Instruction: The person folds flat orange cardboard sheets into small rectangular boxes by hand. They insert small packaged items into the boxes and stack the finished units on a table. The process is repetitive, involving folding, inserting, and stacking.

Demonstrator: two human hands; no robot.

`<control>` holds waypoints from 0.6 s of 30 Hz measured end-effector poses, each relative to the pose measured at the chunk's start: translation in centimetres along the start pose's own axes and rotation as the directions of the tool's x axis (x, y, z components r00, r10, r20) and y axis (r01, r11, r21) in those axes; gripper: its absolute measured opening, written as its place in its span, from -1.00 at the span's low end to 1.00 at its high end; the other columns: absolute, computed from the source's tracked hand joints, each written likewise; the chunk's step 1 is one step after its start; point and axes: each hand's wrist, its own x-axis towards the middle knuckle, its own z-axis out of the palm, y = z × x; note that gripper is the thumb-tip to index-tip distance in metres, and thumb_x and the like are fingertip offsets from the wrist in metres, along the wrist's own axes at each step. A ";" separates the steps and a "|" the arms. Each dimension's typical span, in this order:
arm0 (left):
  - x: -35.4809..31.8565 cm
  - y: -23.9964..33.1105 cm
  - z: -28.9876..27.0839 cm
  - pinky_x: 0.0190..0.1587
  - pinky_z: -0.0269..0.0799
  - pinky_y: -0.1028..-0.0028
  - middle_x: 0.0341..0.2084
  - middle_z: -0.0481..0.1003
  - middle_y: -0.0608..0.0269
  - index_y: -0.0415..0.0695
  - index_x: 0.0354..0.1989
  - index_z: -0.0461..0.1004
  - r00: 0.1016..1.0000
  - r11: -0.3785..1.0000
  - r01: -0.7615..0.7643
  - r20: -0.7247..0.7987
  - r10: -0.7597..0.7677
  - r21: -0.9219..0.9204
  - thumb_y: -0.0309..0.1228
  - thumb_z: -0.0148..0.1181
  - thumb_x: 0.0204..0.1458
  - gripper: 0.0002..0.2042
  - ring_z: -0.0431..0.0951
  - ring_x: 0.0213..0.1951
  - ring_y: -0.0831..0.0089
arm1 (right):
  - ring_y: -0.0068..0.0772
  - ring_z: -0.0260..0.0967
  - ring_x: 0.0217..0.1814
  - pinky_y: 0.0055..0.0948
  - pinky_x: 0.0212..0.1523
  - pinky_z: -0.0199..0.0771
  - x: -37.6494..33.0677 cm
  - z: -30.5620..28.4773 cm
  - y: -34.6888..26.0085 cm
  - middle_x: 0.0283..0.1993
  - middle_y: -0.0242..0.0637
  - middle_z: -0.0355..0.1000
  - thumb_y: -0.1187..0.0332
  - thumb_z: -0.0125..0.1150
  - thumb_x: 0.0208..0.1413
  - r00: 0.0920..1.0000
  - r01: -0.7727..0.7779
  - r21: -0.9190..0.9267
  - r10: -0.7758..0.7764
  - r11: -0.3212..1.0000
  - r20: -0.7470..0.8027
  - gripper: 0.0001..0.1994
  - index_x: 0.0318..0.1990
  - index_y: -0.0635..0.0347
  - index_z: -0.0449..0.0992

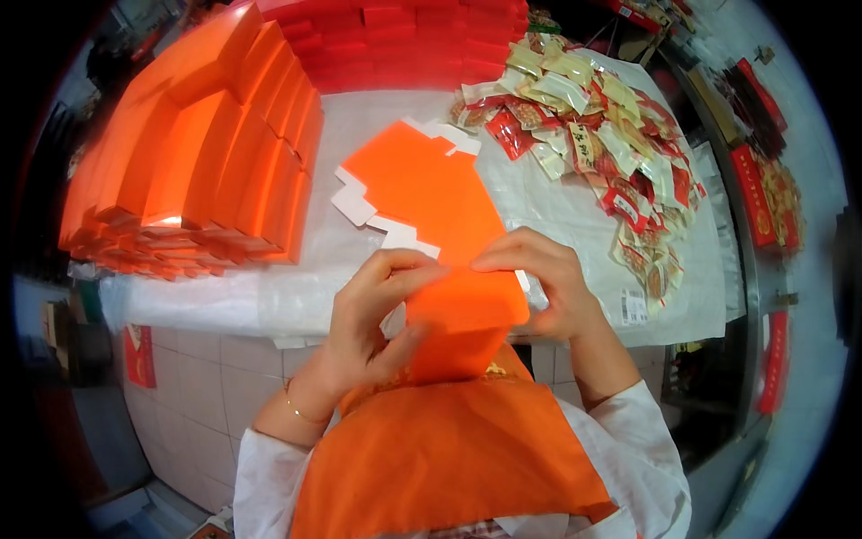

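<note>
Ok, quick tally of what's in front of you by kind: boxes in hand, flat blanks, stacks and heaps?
Orange cardboard box being folded, held by left hand and right hand: 1
Flat orange box blank with white tabs: 1
Row of folded orange boxes: 1
Stack of red boxes: 1
Heap of small sealed snack packets: 1
Total: 5

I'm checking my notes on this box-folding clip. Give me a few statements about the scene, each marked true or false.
1. Both hands, left hand and right hand, hold the orange carton blank. True.
2. The folded orange boxes are stacked at the person's right. False: they stand at the left.
3. The snack packets lie in a pile on the table's right side. True.
4. The table cover is black. False: it is white.
5. The left wrist is bare. False: it wears a thin bracelet.
</note>
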 end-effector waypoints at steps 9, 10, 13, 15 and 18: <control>-0.5 1.2 1.1 -0.03 0.35 0.33 -0.13 0.44 -0.06 -0.37 0.01 0.40 1.000 1.000 0.005 -0.009 -0.005 -0.013 -0.22 0.03 0.04 -0.53 0.46 -0.10 0.13 | -0.22 0.45 -0.17 -0.38 -0.12 0.43 0.1 -0.5 -2.2 -0.19 -0.16 0.48 0.34 0.03 0.07 1.000 0.003 -0.007 -0.003 1.000 0.004 -0.69 -0.10 0.28 0.55; -0.5 1.3 1.1 -0.03 0.35 0.33 -0.13 0.44 -0.06 -0.37 0.02 0.40 1.000 1.000 0.003 -0.008 -0.003 0.004 -0.22 0.03 0.04 -0.53 0.46 -0.10 0.13 | -0.22 0.45 -0.17 -0.38 -0.12 0.43 0.0 -0.7 -2.2 -0.19 -0.16 0.48 0.35 0.02 0.07 1.000 0.007 -0.036 -0.007 0.999 0.010 -0.70 -0.10 0.28 0.55; -0.4 1.3 1.0 -0.02 0.35 0.32 -0.15 0.45 -0.05 -0.37 0.02 0.40 1.000 0.999 0.017 0.005 -0.017 0.044 -0.23 0.04 0.04 -0.53 0.46 -0.10 0.13 | -0.21 0.45 -0.17 -0.37 -0.13 0.44 -0.6 -1.2 -1.5 -0.17 -0.14 0.48 0.27 0.05 0.11 0.999 0.011 -0.104 -0.007 0.995 0.041 -0.68 -0.10 0.29 0.55; -0.5 1.3 0.9 -0.02 0.35 0.32 -0.14 0.45 -0.05 -0.36 0.02 0.40 1.000 0.998 0.022 0.010 -0.023 0.060 -0.24 0.03 0.03 -0.54 0.46 -0.09 0.13 | -0.19 0.45 -0.15 -0.35 -0.12 0.44 -0.8 -1.3 -1.1 -0.15 -0.12 0.47 0.17 0.07 0.14 0.999 0.023 -0.109 -0.019 0.994 0.040 -0.63 -0.09 0.31 0.54; -0.3 1.4 0.3 0.00 0.35 0.31 -0.11 0.43 -0.06 -0.35 0.02 0.40 1.000 0.998 -0.003 0.001 0.003 0.065 -0.27 0.03 0.03 -0.56 0.45 -0.08 0.12 | -0.15 0.46 -0.12 -0.33 -0.09 0.45 -0.6 -1.0 -1.1 -0.12 -0.09 0.47 0.02 0.08 0.16 0.998 0.067 -0.061 -0.068 0.996 -0.007 -0.52 -0.07 0.33 0.52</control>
